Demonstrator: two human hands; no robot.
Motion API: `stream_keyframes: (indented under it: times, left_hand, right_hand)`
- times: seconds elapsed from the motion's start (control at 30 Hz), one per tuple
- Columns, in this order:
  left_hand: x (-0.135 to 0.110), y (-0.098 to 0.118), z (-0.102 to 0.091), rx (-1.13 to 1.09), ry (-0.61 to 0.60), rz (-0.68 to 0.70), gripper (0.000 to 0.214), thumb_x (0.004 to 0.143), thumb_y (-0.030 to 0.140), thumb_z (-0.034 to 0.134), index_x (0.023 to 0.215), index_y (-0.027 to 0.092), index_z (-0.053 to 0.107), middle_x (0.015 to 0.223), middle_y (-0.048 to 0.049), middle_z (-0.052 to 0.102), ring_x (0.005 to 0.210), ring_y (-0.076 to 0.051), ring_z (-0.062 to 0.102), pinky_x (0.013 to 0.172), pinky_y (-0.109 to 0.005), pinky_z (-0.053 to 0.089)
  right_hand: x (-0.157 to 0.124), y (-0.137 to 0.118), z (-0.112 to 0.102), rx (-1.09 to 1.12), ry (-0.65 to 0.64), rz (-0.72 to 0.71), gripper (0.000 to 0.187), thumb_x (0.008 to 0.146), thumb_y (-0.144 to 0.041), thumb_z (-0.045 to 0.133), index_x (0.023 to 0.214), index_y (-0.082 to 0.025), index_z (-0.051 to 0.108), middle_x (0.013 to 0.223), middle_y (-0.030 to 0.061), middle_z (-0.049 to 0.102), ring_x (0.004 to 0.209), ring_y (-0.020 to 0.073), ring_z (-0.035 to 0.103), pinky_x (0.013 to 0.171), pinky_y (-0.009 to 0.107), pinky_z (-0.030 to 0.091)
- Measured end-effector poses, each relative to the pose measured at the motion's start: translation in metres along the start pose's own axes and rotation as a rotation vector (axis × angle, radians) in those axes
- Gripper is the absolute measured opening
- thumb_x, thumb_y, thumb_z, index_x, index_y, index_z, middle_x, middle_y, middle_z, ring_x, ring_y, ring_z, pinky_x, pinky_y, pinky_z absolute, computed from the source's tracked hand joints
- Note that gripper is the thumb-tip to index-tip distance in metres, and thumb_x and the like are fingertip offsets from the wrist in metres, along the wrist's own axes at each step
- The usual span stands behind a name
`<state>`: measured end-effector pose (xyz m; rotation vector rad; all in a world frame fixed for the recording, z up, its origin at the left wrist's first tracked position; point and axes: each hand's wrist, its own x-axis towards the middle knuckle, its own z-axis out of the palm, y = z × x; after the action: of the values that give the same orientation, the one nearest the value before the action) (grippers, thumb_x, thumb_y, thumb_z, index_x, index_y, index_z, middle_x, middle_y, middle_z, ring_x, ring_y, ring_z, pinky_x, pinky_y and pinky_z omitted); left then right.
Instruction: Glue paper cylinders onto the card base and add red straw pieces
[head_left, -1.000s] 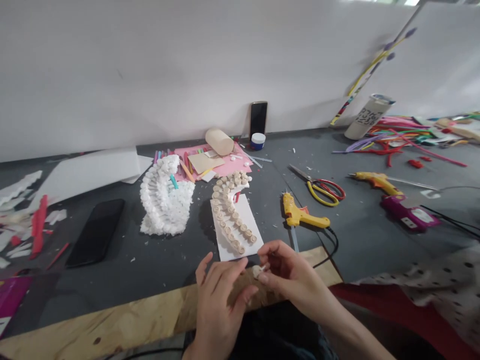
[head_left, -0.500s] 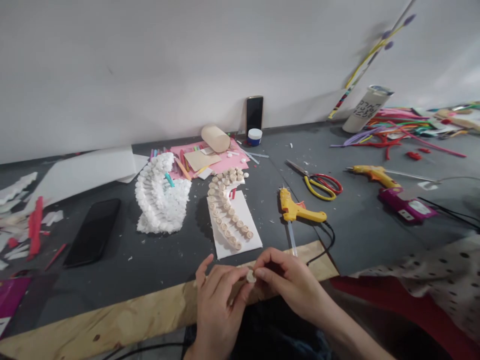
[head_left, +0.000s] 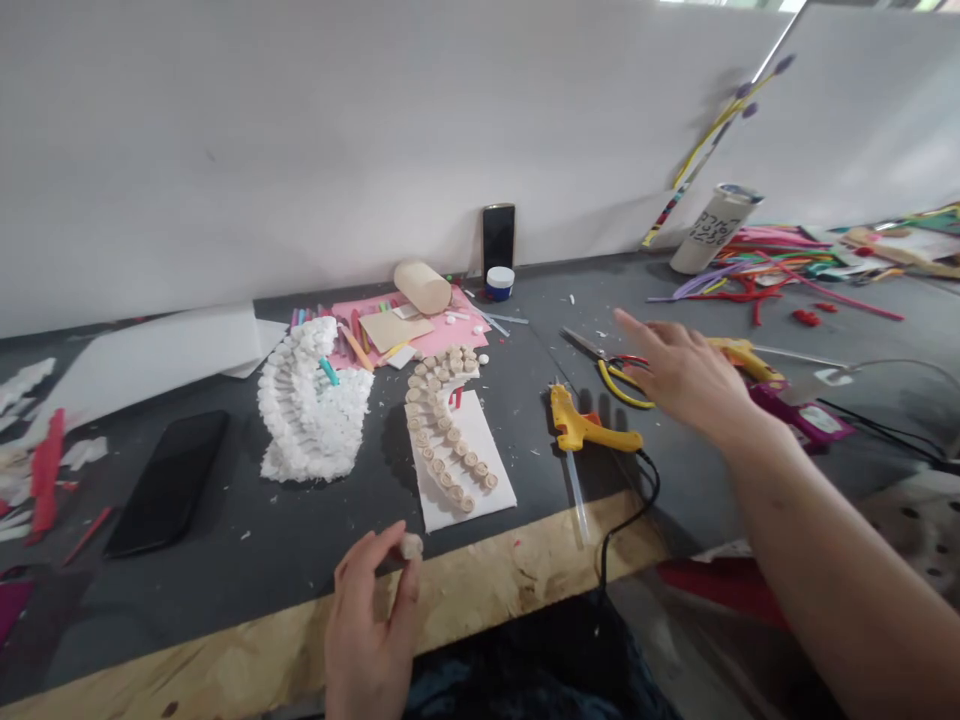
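Between the thumb and index finger of my left hand (head_left: 373, 610) is a small beige paper roll (head_left: 410, 546), held above the table's wooden front edge. My right hand (head_left: 682, 375) reaches out over the scissors (head_left: 626, 383), fingers stretched and apart, holding nothing; it covers part of their red handle. Just left of it lies a yellow hot glue gun (head_left: 589, 425) with a clear glue stick in its back. In front of my left hand stands a curved piece of beige rolls (head_left: 439, 440) on a white board (head_left: 491, 450). A white ruffled piece (head_left: 315, 410) with a teal bit lies farther left.
A black phone (head_left: 169, 483) lies at left, near red and white scraps. Behind are a cardboard tube (head_left: 422, 287), pink paper (head_left: 469, 318), a small jar (head_left: 499, 283) and a leaning phone (head_left: 498, 238). A second glue gun (head_left: 739, 355) and pipe cleaners (head_left: 780, 250) are at right.
My hands have parted. The right one let go of the small roll and moved forward and right to the scissors; the left moved left, keeping the roll. The view has shifted slightly.
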<state>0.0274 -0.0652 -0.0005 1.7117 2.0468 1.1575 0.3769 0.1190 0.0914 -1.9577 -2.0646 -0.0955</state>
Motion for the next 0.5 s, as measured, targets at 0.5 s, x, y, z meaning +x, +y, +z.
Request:
stream_keyframes:
  times: [0.5]
  left_hand:
    - [0.019,0.006,-0.014,0.09,0.023,0.022,0.035,0.09,0.052,0.054,0.105,0.025,0.072,0.102,-0.0063,0.073,0.096,-0.023,0.067,0.081,-0.034,0.056]
  right_hand:
    - [-0.051,-0.016,0.065,-0.019,-0.23,-0.175,0.042,0.084,-0.017,0.053,0.125,-0.014,0.06,0.121,0.0169,0.063,0.112,0.0324,0.061,0.089,0.043,0.052]
